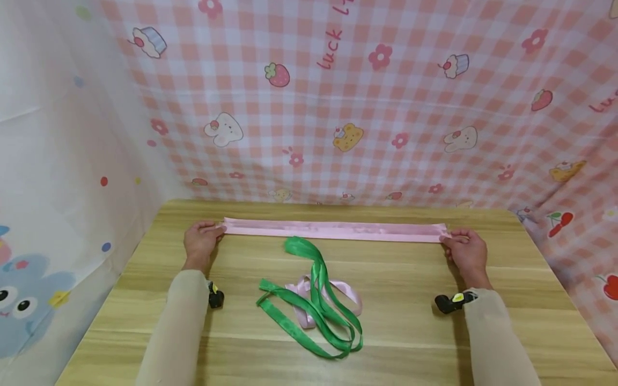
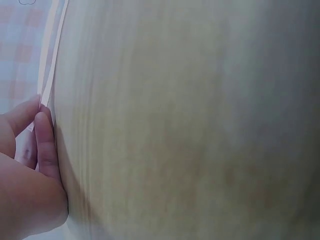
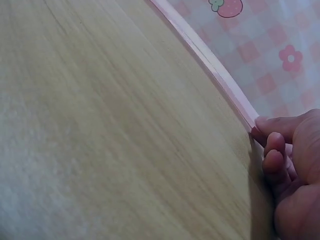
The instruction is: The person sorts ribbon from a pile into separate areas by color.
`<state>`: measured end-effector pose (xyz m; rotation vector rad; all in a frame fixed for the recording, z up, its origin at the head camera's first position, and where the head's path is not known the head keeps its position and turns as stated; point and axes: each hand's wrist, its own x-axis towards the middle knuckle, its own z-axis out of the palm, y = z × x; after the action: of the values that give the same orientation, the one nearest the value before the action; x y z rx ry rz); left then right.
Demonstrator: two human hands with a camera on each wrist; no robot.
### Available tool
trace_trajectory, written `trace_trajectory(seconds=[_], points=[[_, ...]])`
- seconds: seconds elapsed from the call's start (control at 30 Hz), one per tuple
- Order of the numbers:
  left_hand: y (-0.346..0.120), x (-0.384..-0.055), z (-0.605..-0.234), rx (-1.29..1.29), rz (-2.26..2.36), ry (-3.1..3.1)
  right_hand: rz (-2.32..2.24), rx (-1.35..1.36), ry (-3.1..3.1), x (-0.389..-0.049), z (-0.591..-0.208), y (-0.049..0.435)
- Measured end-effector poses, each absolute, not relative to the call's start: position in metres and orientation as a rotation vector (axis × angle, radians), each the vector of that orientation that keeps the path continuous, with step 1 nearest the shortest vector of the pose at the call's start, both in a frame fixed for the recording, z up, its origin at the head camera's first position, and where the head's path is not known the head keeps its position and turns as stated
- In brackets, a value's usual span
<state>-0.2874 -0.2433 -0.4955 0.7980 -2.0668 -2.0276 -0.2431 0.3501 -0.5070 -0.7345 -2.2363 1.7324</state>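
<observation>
Pink ribbon (image 1: 333,231): pale, softly shiny, creased lengthwise, stretched straight | place: near far edge of table (image 1: 396,321), just beyond green ribbon (image 1: 318,279) | left hand (image 1: 200,244): pinching left end | right hand (image 1: 469,254): pinching right end

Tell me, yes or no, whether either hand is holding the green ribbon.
No, the green ribbon lies on the wood-grain table, while the left hand and right hand pinch ends of the stretched pink ribbon.
</observation>
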Motion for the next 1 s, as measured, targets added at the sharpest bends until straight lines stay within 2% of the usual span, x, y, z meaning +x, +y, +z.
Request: trace_trajectory(seconds=[1.0], points=[[-0.2469, -0.2837, -0.4941, 0.749, -2.165, -1.936, 1.706, -0.761, -2.174, -0.2431, -0.5096, 0.3488]])
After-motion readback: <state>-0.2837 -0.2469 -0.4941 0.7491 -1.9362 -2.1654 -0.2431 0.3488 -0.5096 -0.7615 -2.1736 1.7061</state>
